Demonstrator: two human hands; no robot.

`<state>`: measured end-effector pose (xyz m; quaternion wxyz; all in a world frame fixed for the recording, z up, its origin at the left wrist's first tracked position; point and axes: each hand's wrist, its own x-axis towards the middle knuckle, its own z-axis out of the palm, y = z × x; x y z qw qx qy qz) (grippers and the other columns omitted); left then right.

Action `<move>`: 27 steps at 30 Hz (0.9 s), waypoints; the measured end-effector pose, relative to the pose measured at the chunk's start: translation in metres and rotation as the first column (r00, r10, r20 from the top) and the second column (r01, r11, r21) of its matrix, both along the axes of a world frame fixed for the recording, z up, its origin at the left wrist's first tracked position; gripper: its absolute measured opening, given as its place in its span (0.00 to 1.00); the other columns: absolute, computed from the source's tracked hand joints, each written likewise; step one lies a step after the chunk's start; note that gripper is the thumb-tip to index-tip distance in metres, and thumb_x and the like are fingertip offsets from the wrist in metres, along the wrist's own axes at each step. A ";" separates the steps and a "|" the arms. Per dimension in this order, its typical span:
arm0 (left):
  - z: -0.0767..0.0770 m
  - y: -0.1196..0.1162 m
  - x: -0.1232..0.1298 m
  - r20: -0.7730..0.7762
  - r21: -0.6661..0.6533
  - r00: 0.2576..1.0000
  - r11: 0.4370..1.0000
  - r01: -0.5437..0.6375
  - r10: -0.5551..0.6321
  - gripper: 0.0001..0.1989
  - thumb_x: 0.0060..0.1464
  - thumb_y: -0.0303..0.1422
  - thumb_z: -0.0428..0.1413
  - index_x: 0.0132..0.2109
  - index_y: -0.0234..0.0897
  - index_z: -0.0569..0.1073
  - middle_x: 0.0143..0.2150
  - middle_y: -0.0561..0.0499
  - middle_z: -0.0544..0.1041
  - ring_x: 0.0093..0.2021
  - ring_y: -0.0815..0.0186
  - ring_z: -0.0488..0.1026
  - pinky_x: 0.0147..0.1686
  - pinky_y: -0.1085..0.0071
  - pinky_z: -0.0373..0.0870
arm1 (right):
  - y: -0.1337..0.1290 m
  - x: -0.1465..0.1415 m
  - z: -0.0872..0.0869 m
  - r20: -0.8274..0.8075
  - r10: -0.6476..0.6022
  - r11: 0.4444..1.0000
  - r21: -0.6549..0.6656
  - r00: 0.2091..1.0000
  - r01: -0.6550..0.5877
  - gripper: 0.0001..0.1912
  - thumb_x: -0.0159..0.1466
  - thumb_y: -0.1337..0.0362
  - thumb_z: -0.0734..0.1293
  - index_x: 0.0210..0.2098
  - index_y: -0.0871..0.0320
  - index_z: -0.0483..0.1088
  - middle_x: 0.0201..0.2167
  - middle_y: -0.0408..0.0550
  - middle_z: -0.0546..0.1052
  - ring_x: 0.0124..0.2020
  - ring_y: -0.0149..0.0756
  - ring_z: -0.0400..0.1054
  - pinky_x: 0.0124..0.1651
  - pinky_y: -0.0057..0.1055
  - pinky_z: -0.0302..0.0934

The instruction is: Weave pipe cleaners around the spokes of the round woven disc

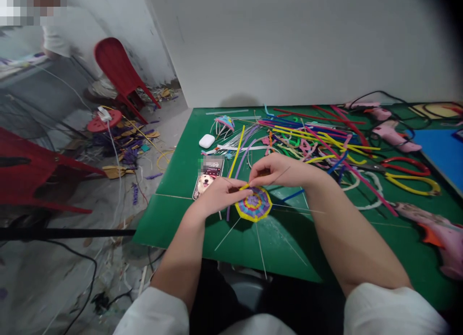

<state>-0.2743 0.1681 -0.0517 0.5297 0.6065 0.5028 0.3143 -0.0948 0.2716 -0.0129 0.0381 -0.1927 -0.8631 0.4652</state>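
A round disc woven from fuzzy pipe cleaners is held above the green table, with rings of purple, blue and red and a yellow outer rim. Thin pale spokes stick out around it. My left hand is closed on the disc's left edge, thumb over the front. At the top of the rim, my right hand pinches the yellow pipe cleaner, its fingertips close to the left ones. The strand between the right fingers is mostly hidden. A phone lies just behind my left hand.
Loose pipe cleaners, a small dome-shaped piece and a white earbud case lie behind my hands. Scissors and pink glue guns with cords lie at right. Left are red chairs, floor scraps and another person.
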 end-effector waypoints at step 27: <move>-0.014 0.005 0.005 -0.266 0.156 0.961 0.987 -0.041 0.082 0.18 0.55 0.40 0.49 0.36 0.32 0.79 0.26 0.51 0.76 0.25 0.72 0.67 0.23 0.78 0.62 | 0.013 0.034 0.013 0.300 -0.039 0.981 0.193 0.953 -0.021 0.13 0.58 0.59 0.62 0.39 0.54 0.75 0.36 0.44 0.78 0.34 0.34 0.70 0.36 0.28 0.59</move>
